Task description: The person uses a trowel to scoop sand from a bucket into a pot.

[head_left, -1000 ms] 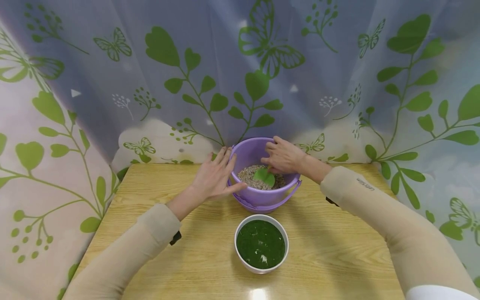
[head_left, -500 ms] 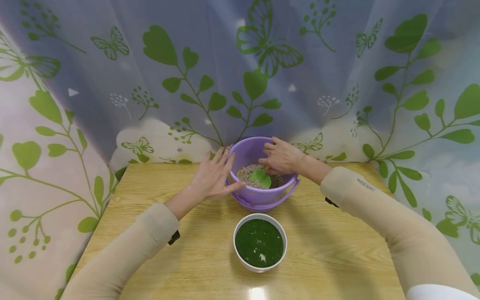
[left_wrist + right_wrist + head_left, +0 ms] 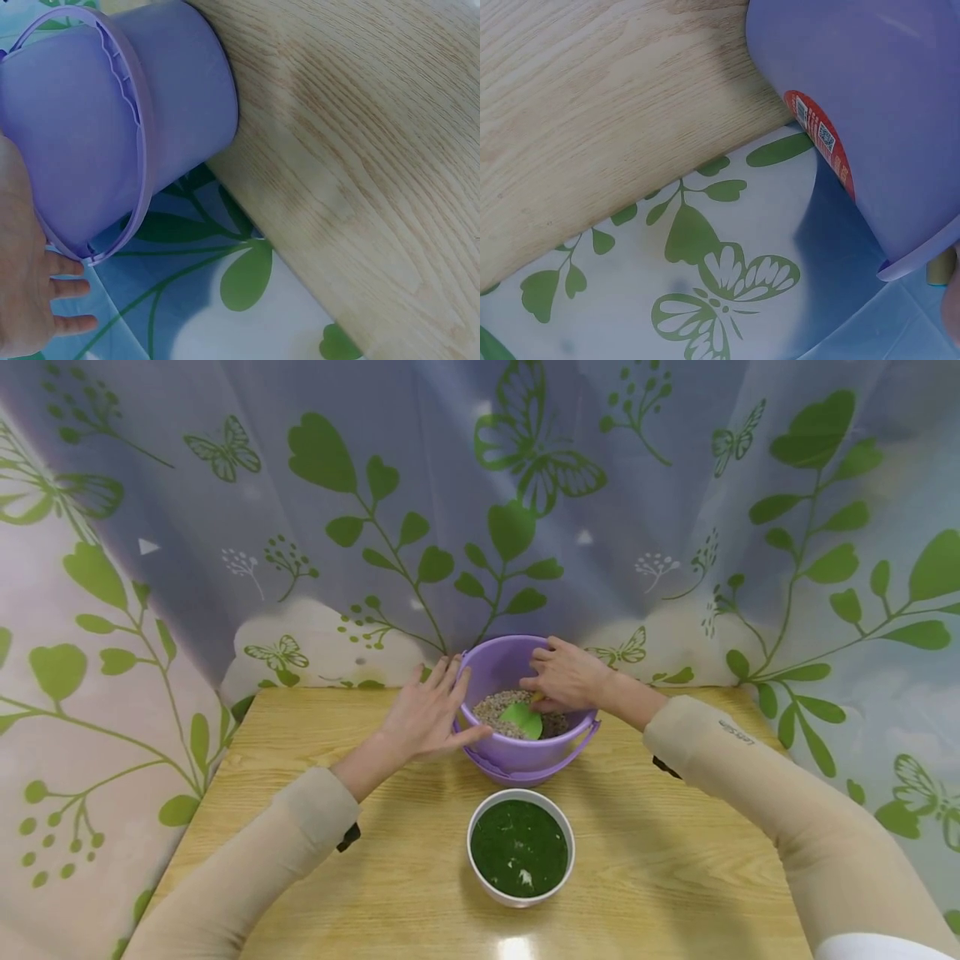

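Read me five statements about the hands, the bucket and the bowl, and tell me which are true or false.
1. The right hand grips the green shovel. True.
2. The white bowl stands in front of the purple bucket in the head view. True.
3. The left hand dips into the white bowl. False: the left hand is at the side of the purple bucket.
4. The bucket handle stands upright. False: the bucket handle hangs down in front.
5. A red label shows on the purple bucket. True.
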Tool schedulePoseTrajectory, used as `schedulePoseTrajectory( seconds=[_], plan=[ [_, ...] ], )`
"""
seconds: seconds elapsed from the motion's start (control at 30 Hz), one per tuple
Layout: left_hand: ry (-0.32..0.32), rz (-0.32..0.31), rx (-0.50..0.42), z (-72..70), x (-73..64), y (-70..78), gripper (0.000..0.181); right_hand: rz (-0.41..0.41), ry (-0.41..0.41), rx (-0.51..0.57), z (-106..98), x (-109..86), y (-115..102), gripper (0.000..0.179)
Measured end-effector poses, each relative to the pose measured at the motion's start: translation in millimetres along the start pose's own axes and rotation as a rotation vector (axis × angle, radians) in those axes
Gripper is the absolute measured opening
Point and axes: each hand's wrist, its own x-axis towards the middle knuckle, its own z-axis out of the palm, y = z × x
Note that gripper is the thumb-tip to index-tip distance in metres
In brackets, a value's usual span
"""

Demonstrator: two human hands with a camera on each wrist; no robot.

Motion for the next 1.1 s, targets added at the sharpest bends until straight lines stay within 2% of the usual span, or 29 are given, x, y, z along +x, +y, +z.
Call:
schedulePoseTrajectory(
  seconds=[0.33,0.5,0.63,0.73,0.97,1.1],
  plan=[
    [0.002,-0.009,-0.008,-0.5,1.3,1.5,0.14,0.037,-0.038,0.078,-3.7,-2.1,0.2,0.037],
    [0.001,-0.005,-0.006,0.2,0.6,1.3,0.139,0.044,-0.026,0.104,-4.7,-3.4,-0.7,0.036],
    [-0.015,-0.008,-0.007,-0.5,1.0,2.0,0.115,0.048,-0.006,0.101,-5.4,-5.0,-0.4,0.036],
    [-0.022,-0.011,-0.009,-0.9,1.5,2.7,0.106,0.056,-0.013,0.115,-6.5,-5.8,0.2,0.037],
    [-0.028,-0.022,-0.015,-1.0,1.1,2.9,0.106,0.095,-0.05,0.167,-7.0,-8.0,3.8,0.038],
    [-0.028,-0.024,-0.011,-0.8,0.7,2.4,0.107,0.106,-0.039,0.191,-5.5,-9.7,5.7,0.037]
  ],
)
